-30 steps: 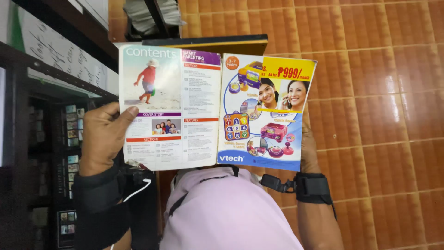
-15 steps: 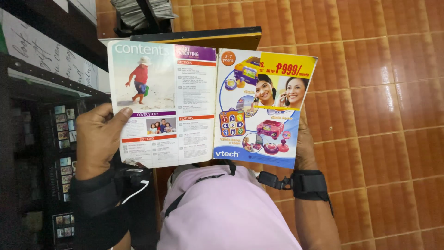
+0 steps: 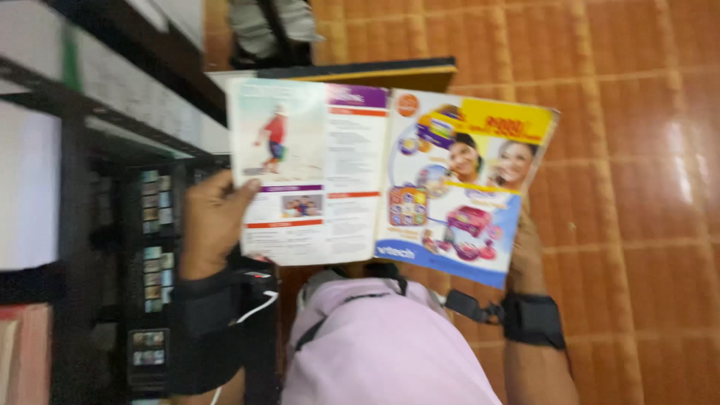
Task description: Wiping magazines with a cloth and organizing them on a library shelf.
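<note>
Open magazine [image 3: 382, 176] held up over the tiled floor [image 3: 637, 150]; left hand [image 3: 214, 221] fingers clamp its left edge, right hand [image 3: 525, 251] grips the right edge from behind; dark shelf [image 3: 112, 225] crowds the left

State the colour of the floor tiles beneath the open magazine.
Orange-brown glossy floor tiles, seen in the head view behind the magazine.

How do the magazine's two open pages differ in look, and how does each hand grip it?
The left page is mostly white with text columns; the right page is a colourful advert on yellow and blue. The left hand shows its back at the magazine's edge; the right hand is mostly hidden behind it. Both wrists wear black bands.
</note>
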